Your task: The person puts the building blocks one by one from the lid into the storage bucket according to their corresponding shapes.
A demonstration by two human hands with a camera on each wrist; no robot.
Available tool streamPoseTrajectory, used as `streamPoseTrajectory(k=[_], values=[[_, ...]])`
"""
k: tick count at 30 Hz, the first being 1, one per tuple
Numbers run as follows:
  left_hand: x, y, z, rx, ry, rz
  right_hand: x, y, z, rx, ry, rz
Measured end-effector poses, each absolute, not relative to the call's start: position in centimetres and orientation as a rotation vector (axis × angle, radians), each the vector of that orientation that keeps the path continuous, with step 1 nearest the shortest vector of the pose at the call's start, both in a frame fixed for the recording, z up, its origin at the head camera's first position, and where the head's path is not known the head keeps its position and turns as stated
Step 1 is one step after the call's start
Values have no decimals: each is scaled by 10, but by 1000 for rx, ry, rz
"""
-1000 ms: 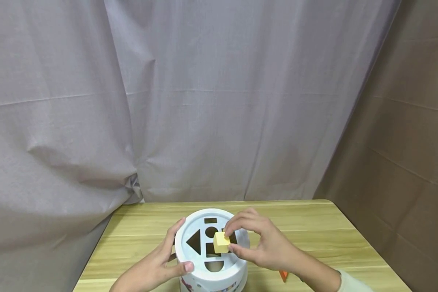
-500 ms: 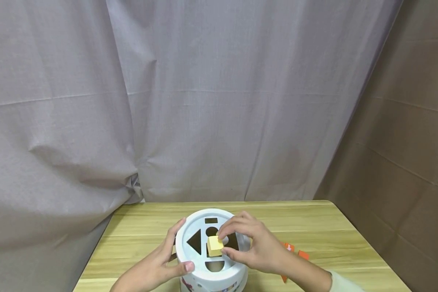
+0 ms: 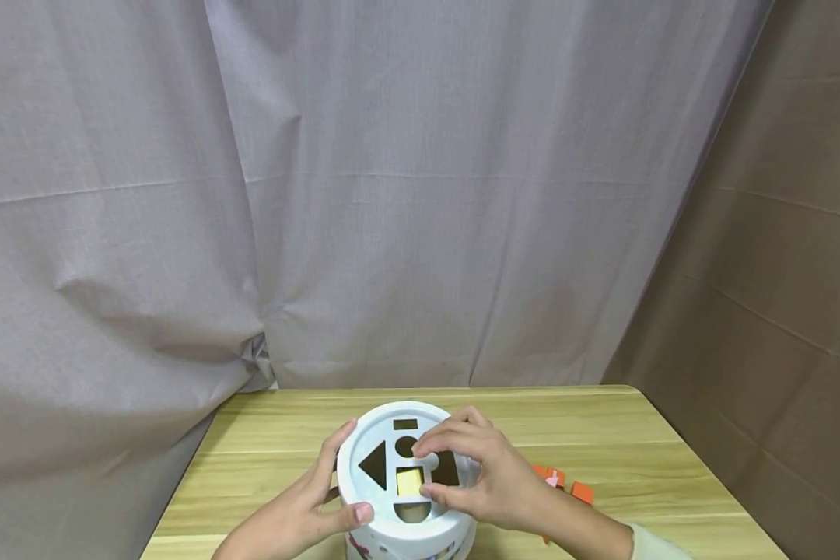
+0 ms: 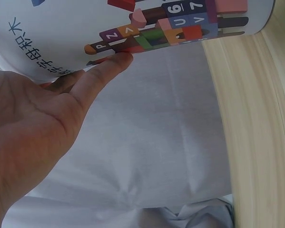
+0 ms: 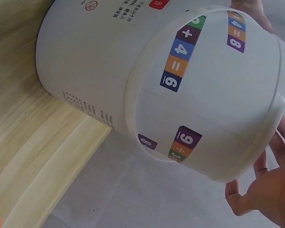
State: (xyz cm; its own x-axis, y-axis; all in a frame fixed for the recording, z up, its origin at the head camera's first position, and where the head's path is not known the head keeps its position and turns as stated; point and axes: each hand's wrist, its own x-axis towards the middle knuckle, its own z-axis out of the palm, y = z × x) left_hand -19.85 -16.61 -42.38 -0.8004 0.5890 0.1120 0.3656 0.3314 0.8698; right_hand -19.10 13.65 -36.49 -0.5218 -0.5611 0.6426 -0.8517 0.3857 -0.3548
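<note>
A white shape-sorter bucket [image 3: 406, 537] with a pale, hole-cut lid [image 3: 374, 498] stands near the table's front. Down in the lid's square hole sits a yellow block [image 3: 410, 481], its top face showing. My left hand [image 3: 304, 502] grips the bucket's left side, thumb at the front rim; the left wrist view shows its fingers against the printed wall. Just over the lid's right half, my right hand [image 3: 486, 470] has thumb and forefinger spread apart beside the square hole, holding nothing. In the right wrist view, the bucket wall hides part of the right hand [image 5: 270, 190].
Several orange pieces [image 3: 582, 491] lie on the wooden table [image 3: 602, 435] to the right of the bucket, some partly behind the right forearm. A grey curtain [image 3: 392, 233] hangs behind the table, and a brownish one [image 3: 763, 350] along its right side.
My right hand has brought the yellow block left over the square hole and let go; the block has sunk into the hole. The left hand keeps its place on the bucket.
</note>
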Motion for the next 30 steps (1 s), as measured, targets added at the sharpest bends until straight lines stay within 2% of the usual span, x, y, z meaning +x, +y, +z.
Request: streamPoseTrajectory(k=[15, 30], values=[[-198, -166, -425, 900, 2376, 1481, -191, 161, -358, 1086, -2272, 862], [-197, -173, -419, 842, 2415, 1497, -192, 219, -367, 847, -2400, 729]])
